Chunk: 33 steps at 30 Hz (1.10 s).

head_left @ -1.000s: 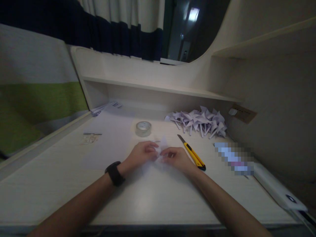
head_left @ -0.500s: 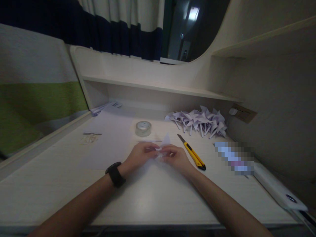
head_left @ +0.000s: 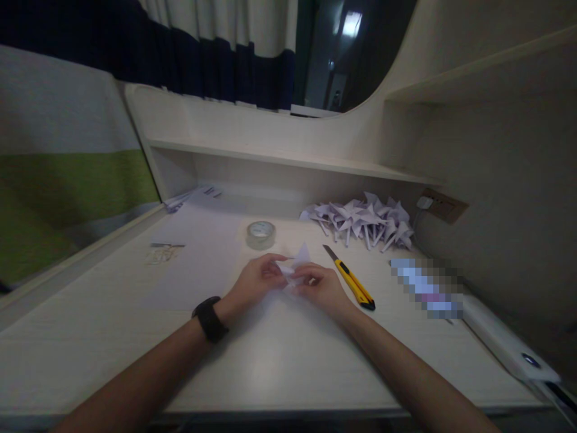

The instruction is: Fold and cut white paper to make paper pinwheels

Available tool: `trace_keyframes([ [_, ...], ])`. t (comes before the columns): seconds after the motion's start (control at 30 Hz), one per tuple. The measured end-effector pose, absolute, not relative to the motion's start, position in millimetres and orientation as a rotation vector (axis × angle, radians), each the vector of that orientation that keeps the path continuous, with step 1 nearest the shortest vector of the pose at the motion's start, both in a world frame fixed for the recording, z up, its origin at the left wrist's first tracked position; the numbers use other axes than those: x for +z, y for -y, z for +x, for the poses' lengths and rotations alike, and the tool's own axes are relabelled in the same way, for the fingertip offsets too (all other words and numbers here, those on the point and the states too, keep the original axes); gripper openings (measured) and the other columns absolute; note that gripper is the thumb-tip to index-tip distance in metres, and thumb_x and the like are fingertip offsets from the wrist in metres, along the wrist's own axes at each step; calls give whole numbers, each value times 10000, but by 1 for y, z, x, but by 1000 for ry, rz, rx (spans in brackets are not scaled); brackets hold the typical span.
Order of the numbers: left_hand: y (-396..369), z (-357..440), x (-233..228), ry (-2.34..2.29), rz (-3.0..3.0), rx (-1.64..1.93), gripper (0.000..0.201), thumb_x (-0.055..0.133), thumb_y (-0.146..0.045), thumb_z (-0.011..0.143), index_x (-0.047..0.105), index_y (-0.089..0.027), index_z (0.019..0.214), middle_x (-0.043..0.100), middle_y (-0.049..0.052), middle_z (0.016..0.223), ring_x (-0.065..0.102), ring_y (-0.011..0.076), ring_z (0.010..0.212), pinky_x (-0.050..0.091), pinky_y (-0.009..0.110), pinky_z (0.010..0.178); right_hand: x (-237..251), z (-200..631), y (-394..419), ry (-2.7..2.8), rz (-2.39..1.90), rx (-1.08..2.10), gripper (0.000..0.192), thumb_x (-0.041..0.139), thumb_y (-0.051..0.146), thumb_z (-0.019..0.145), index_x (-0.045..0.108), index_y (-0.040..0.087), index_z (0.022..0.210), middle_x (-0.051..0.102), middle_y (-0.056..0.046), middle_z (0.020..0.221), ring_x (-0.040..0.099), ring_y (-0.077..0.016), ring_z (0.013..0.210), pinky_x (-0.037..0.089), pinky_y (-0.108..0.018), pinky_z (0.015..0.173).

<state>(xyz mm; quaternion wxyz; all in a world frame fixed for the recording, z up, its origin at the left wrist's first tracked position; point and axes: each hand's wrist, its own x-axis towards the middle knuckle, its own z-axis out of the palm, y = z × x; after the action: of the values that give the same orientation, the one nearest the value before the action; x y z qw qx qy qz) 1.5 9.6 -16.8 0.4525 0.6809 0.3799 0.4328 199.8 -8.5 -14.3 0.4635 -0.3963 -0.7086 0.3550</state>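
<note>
Left hand [head_left: 256, 281]: rests on the counter [head_left: 252, 355], fingers curled, fingertips pinching the left side of the paper [head_left: 295, 264]; a black watch [head_left: 210, 319] sits on the wrist.
Right hand [head_left: 321, 287]: rests on the counter just beside the left hand, thumb and fingers pinching the right side of the paper.
Paper: small white folded piece, held between the 2 hands just above the counter at its middle; 1 pointed tip sticks up and away from the fingers. The fold lines are too small to tell.
Knife [head_left: 351, 279]: yellow and black utility knife, lying flat on the counter just right of the right hand, blade end pointing away from the person; apart from the hand.
Tape [head_left: 261, 234]: roll of clear tape, lying flat beyond the hands, near but not touching them.
Pile [head_left: 363, 219]: heap of folded white paper shapes with pointed tips, at the back right of the counter under the shelf [head_left: 288, 159], well apart from the hands.
Sheets [head_left: 189, 195]: a few flat paper sheets at the back left corner, below the shelf.
Scrap [head_left: 163, 252]: small pale item on the left part of the counter; too blurred to tell.
Socket [head_left: 444, 205]: wall plate on the right wall, beside the pile.
Curtain [head_left: 216, 42]: dark blue and white, hanging behind the shelf.
</note>
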Motion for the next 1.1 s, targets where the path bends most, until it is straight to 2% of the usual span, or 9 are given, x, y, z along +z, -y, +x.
trace_keyframes([
  [0.2,-7,3,-15,-911,1604,1043,486,720,-271,669,566,-137,1111,635,4,700,620,156,634,466,279,617,-16,200,8,1730,-1017,920,258,830,249,585,753,206,828,718,-51,951,593,-137,685,454,-254,621],
  [0.37,-8,3,-17,-868,1650,1055,443,711,-265,683,565,-144,1083,604,-12,699,609,148,649,469,288,647,-19,200,9,1715,-1120,967,302,826,256,578,752,187,863,715,-23,761,537,-116,567,424,-239,550],
  [0.53,-11,5,-24,-811,1624,1053,457,705,-273,695,541,-149,1104,653,28,786,649,182,717,497,326,678,-16,200,10,1752,-1107,925,279,819,287,590,743,182,838,714,-29,771,568,-136,613,445,-248,575],
  [0.73,-10,3,-24,-749,1610,1014,438,697,-247,722,517,-150,1110,687,77,911,670,199,792,505,346,717,-12,199,11,1742,-1133,915,264,820,267,584,736,182,819,688,-4,702,525,-114,561,416,-230,546],
  [0.93,-7,5,-19,-737,1670,1022,373,676,-266,758,523,-149,1078,675,53,856,645,163,731,479,291,655,-12,199,10,1757,-1107,892,258,820,279,585,740,191,814,689,-6,710,527,-120,579,412,-236,565],
  [1.1,-6,4,-17,-835,1648,1039,385,712,-274,709,546,-165,1039,653,9,738,635,157,662,445,253,588,-12,199,12,1757,-1129,903,277,832,287,573,745,198,821,668,7,673,502,-111,557,388,-226,540],
])
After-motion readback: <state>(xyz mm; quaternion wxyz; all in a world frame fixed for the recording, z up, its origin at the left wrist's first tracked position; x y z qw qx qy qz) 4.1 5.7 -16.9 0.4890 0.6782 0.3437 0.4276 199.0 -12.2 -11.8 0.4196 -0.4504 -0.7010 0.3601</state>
